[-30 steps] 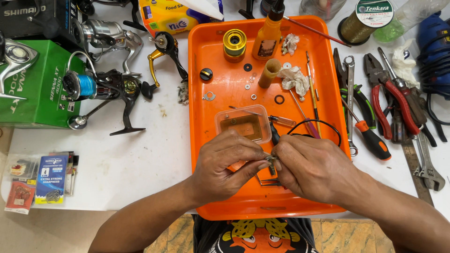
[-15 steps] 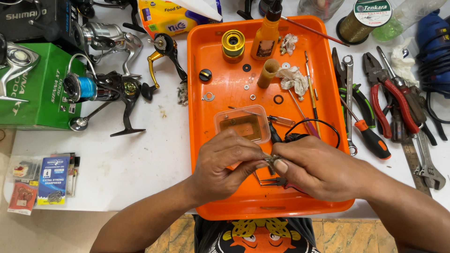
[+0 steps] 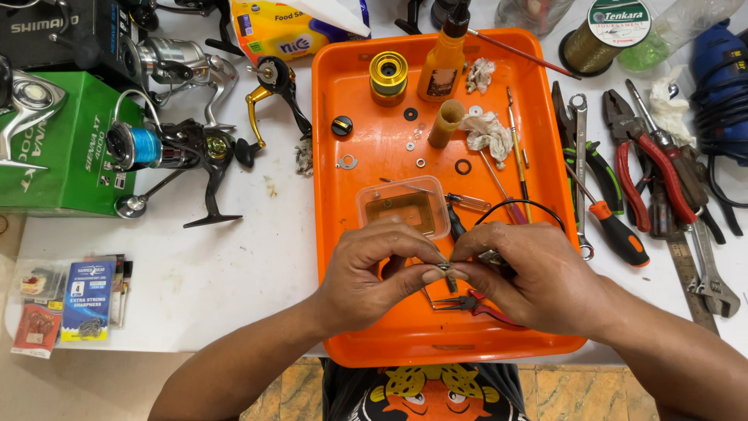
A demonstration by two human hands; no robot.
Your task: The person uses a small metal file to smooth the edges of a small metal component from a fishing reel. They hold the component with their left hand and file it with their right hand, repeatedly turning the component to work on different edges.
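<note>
Both hands meet over the near part of an orange tray (image 3: 354, 109). My left hand (image 3: 374, 273) and my right hand (image 3: 522, 273) pinch a small brass-coloured metal part (image 3: 446, 270) between their fingertips. A thin black wire loop (image 3: 520, 205) rises from behind my right hand. Small red-handled pliers (image 3: 479, 304) lie on the tray just under the hands. A clear square plastic tub (image 3: 403, 205) sits right behind my left hand's fingers.
On the tray: a gold spool (image 3: 388, 74), an amber bottle (image 3: 444, 62), washers, rags, thin brushes. Pliers, wrenches and screwdrivers (image 3: 615, 226) lie to the right. Spinning reels (image 3: 179, 144), a green box (image 3: 58, 148) and hook packets (image 3: 82, 300) lie to the left.
The hands stay together over the tray's near end. The fingers have shifted slightly around the small part; nothing else moved.
</note>
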